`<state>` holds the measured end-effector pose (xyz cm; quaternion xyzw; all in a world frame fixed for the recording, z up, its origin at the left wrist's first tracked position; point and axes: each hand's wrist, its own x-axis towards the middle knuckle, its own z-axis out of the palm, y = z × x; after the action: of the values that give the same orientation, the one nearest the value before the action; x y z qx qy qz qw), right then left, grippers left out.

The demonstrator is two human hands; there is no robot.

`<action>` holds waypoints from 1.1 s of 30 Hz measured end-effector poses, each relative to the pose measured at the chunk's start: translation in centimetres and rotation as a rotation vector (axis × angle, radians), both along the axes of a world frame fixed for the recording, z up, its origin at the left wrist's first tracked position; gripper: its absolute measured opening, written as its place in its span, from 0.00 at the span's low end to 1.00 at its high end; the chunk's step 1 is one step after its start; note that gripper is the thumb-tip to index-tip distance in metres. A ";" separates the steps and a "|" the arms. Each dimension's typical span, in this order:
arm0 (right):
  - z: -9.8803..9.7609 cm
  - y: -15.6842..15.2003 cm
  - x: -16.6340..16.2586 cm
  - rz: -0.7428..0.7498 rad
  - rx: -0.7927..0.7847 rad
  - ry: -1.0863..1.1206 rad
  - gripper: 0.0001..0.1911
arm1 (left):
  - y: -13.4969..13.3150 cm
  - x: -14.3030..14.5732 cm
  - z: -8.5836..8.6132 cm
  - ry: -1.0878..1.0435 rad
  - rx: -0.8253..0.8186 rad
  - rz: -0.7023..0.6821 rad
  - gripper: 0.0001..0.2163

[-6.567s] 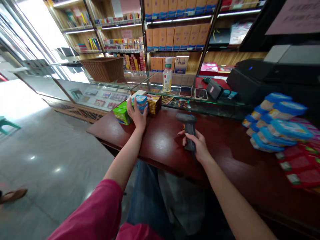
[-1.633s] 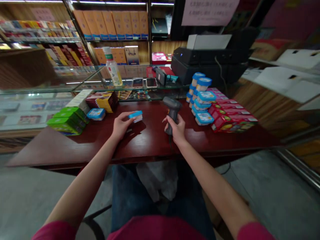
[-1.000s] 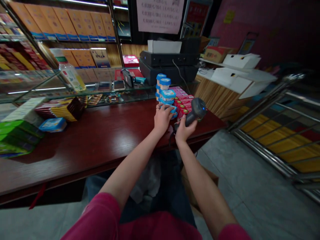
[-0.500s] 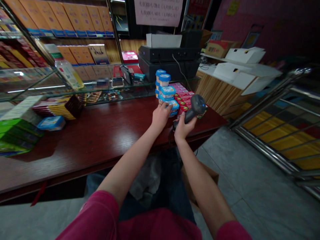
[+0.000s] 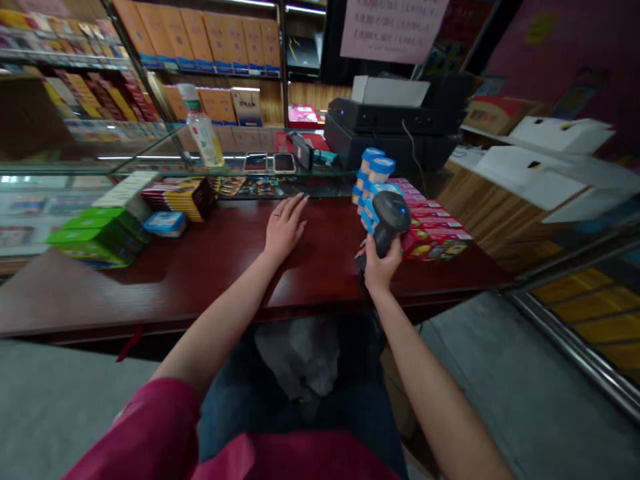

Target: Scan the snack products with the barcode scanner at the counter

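My right hand grips a dark grey barcode scanner by its handle, with a small blue light on its head. The scanner partly covers a stack of blue-lidded tubs on the right of the counter. Beside them stand rows of pink and red boxes. My left hand is over the middle of the dark red counter, fingers stretched out and nothing in them. To its left a single blue-lidded tub sits near green boxes and a stack of brown and yellow packs.
Behind the counter's far edge is a glass display case with a bottle and two phones on top. A black machine stands behind the tubs. At the right are white boxes and a metal rail.
My left hand has left the stacked tubs and moved left over the counter. My right hand still holds the scanner, now in front of the tubs. The view has turned left.
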<state>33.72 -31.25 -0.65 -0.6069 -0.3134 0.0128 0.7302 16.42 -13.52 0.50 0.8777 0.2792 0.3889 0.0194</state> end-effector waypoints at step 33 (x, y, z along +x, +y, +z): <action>1.2 11.5 -11.7 1.282 -0.198 0.536 0.16 | 6.3 -21.0 -0.3 -0.899 -1.098 -0.284 0.23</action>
<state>22.04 -19.71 0.57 -0.3422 -0.4158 0.6185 0.5722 -4.57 -7.18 0.15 0.5243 0.2828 0.5095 0.6209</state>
